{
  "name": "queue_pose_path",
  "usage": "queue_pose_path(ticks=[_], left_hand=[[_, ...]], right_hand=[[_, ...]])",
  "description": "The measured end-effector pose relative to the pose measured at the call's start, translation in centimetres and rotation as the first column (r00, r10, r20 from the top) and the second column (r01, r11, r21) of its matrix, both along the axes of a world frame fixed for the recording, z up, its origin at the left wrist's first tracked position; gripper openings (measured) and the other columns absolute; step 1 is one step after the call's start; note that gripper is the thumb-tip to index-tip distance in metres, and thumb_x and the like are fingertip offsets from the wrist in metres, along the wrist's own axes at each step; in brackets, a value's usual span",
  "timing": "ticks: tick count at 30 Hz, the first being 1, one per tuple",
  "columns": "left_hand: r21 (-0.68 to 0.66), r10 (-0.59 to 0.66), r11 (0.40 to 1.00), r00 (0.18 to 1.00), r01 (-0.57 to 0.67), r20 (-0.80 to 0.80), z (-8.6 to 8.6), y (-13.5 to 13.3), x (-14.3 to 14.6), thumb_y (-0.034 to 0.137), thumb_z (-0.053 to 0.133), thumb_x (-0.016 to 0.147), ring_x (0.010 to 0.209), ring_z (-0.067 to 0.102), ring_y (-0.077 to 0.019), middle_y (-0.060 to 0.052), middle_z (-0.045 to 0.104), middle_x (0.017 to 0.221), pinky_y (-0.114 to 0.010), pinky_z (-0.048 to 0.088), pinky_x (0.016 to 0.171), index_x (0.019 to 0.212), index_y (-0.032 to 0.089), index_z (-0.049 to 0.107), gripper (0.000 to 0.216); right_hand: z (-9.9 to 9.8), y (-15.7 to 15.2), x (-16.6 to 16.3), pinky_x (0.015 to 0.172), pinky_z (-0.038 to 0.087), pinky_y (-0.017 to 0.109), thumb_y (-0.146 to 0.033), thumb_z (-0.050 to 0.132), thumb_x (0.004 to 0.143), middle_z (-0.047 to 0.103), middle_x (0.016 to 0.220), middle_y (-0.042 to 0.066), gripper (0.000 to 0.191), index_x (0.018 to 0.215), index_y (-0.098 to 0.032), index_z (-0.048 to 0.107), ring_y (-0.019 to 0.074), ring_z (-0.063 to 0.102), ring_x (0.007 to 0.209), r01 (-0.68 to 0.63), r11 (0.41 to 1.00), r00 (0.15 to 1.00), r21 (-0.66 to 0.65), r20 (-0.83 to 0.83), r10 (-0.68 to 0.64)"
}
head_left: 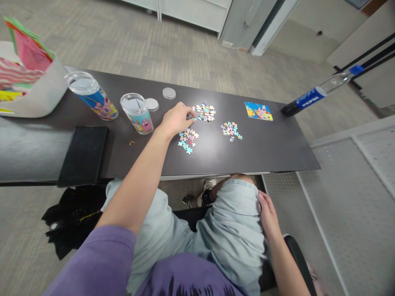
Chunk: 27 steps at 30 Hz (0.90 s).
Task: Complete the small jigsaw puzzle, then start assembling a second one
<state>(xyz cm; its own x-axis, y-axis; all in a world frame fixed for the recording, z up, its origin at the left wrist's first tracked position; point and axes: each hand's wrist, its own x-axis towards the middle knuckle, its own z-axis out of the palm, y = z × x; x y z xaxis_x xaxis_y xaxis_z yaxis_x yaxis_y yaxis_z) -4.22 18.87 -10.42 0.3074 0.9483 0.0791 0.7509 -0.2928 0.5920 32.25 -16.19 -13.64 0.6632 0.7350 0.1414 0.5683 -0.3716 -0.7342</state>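
Note:
My left hand (177, 119) reaches over the dark table (277, 152), fingers pinched together on a small puzzle piece at the edge of the far pile of puzzle pieces (205, 112). A second pile of pieces (188, 140) lies just below the hand, a third pile (231, 130) further right. Beyond that lies an assembled puzzle section (258, 111). My right hand (269, 215) rests flat on my right thigh, fingers stretched out, holding nothing.
Two clear puzzle tubes, a large one (91, 95) and a smaller one (137, 112), stand left of the hand, with two round lids (160, 98) behind. A black tablet (83, 154) lies at the front left. A Pepsi bottle (317, 94) lies at the right end, a paper-filled box (27, 82) at the far left.

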Motion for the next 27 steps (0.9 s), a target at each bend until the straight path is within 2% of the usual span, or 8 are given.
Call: queue_pose_path(ticks=[3,6,9,12,14,18,21,27], left_hand=[[-0.003,-0.081,0.997,0.997,0.081,0.004,0.1,-0.1,-0.7,0.041,0.088,0.11,0.117,0.077,-0.0269,-0.003,0.085,0.128,-0.045,0.064,0.107,0.127,0.028,0.099,0.023],[-0.041,-0.088,0.995,0.996,0.088,-0.015,0.5,-0.4,-0.8,0.028,0.084,0.107,0.106,0.08,-0.0268,-0.004,0.089,0.117,-0.041,0.063,0.098,0.117,0.027,0.1,0.019],[-0.086,-0.1,0.992,0.995,0.097,-0.029,1.1,-0.8,-0.7,0.023,0.082,0.107,0.099,0.082,-0.026,-0.004,0.092,0.112,-0.038,0.061,0.092,0.112,0.028,0.1,0.019],[-0.119,-0.112,0.987,0.994,0.109,-0.016,1.9,-1.5,-0.9,0.019,0.086,0.106,0.097,0.081,-0.0236,-0.004,0.093,0.118,-0.036,0.061,0.093,0.113,0.026,0.1,0.017],[-0.146,-0.119,0.982,0.993,0.118,0.005,2.5,-2.0,-1.2,0.017,0.089,0.103,0.095,0.08,-0.0222,-0.003,0.092,0.116,-0.035,0.062,0.094,0.115,0.024,0.1,0.017],[-0.171,-0.157,0.97,0.983,0.171,0.094,3.1,-2.7,-1.9,0.015,0.09,0.102,0.097,0.08,-0.0211,0.0,0.091,0.107,-0.032,0.063,0.093,0.12,0.021,0.097,0.02],[-0.195,-0.117,0.969,0.975,0.154,0.187,2.7,-2.5,-2.3,0.016,0.084,0.108,0.093,0.08,-0.0208,0.0,0.09,0.099,-0.033,0.063,0.09,0.117,0.022,0.096,0.017],[-0.105,-0.063,0.991,0.978,0.085,0.199,1.3,-1.3,-2.1,0.021,0.081,0.112,0.095,0.082,-0.0214,-0.002,0.093,0.108,-0.036,0.063,0.091,0.122,0.024,0.097,0.019]], right_hand=[[1.3,-0.3,1.1,0.099,0.068,0.064,-0.063,0.087,0.101,0.087,0.111,0.014,0.037,0.109,-0.026,0.089,0.0382,0.083,0.101,-0.138,0.985,0.99,0.103,0.022,0.136],[5.0,3.1,0.7,0.096,0.063,0.068,-0.052,0.089,0.098,0.085,0.108,0.007,0.013,0.107,-0.044,0.092,0.044,0.08,0.104,-0.295,0.922,0.955,0.252,0.108,0.276],[8.6,10.5,-1.0,0.09,0.057,0.069,-0.046,0.088,0.108,0.087,0.102,0.004,0.01,0.111,-0.055,0.092,0.0451,0.076,0.095,-0.574,0.72,0.819,0.39,0.264,0.51],[10.3,19.9,-3.6,0.087,0.057,0.059,-0.037,0.089,0.108,0.086,0.095,0.002,0.008,0.103,-0.043,0.088,0.0349,0.075,0.086,-0.731,0.566,0.681,0.382,0.352,0.642],[10.2,25.9,-5.4,0.088,0.058,0.056,-0.04,0.087,0.109,0.085,0.094,0.003,0.009,0.101,-0.037,0.083,0.0321,0.075,0.085,-0.834,0.483,0.552,0.268,0.383,0.741],[8.5,34.1,-8.3,0.114,0.056,0.063,-0.042,0.082,0.115,0.09,0.118,0.005,0.007,0.111,-0.036,0.083,0.0311,0.077,0.1,-0.908,0.401,0.333,-0.12,0.372,0.866],[6.5,36.2,-8.8,0.12,0.054,0.064,-0.042,0.084,0.115,0.089,0.13,0.008,0.01,0.12,-0.034,0.086,0.0355,0.081,0.115,-0.919,0.342,0.251,-0.197,0.379,0.891],[4.3,36.7,-7.4,0.118,0.055,0.068,-0.049,0.088,0.116,0.088,0.134,0.012,0.016,0.126,-0.036,0.088,0.0437,0.08,0.125,-0.93,0.312,0.228,-0.192,0.364,0.903]])
